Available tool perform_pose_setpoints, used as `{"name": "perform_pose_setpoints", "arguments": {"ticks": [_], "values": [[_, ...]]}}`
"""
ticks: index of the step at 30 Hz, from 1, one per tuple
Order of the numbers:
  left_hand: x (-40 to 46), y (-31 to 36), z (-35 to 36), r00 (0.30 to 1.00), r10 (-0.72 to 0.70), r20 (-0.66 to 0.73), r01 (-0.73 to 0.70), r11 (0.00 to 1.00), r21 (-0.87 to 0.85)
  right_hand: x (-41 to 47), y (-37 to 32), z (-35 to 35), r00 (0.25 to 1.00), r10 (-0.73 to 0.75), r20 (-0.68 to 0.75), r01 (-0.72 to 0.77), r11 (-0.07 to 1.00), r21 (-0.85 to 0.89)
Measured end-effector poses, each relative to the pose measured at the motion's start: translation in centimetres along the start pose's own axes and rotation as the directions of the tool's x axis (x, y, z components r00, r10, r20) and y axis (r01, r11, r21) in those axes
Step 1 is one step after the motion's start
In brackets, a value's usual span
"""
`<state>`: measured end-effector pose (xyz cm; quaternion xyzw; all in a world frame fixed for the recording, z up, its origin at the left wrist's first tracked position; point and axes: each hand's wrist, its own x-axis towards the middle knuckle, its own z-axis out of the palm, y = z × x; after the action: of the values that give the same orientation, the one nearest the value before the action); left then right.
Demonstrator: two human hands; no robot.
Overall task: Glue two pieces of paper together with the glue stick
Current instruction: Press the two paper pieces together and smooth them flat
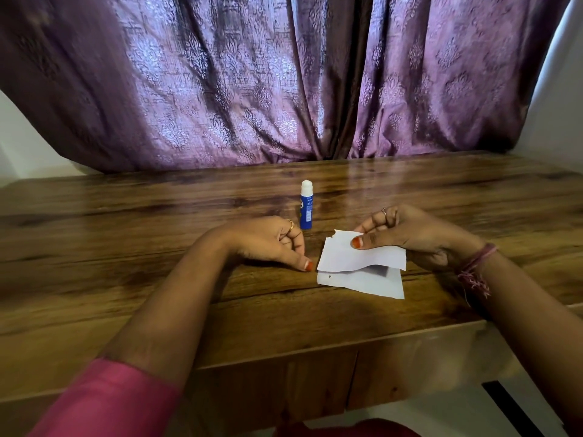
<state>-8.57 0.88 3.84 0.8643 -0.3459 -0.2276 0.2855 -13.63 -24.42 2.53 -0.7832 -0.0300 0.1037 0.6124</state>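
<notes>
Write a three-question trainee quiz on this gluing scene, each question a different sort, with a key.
1. True or false: the glue stick lies flat on the table.
2. Which hand pinches the upper paper? A) left hand B) right hand C) neither
3. Fill in: the lower paper lies on the table, partly under the ______ paper.

Key: 1 false, it stands upright with its white end up. 2 B, thumb on top and fingers curled behind the far edge. 3 upper.
</notes>
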Motion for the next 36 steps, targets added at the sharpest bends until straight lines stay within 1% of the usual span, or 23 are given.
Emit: {"name": "perform_pose_setpoints", "arguments": {"ticks": [20, 36], "values": [[-0.23, 0.75, 0.24, 1.000, -0.030, -0.001, 0.030, 1.000, -0.006, -0.34, -0.04, 0.40, 0.999, -0.011, 0.042, 0.012, 1.000, -0.026], [-0.16, 0.78, 0.18, 0.999, -0.054, -0.002, 0.054, 0.998, -0.011, -0.32, -0.13, 0.36, 0.999, -0.020, 0.045, 0.023, 0.998, -0.056]]}}
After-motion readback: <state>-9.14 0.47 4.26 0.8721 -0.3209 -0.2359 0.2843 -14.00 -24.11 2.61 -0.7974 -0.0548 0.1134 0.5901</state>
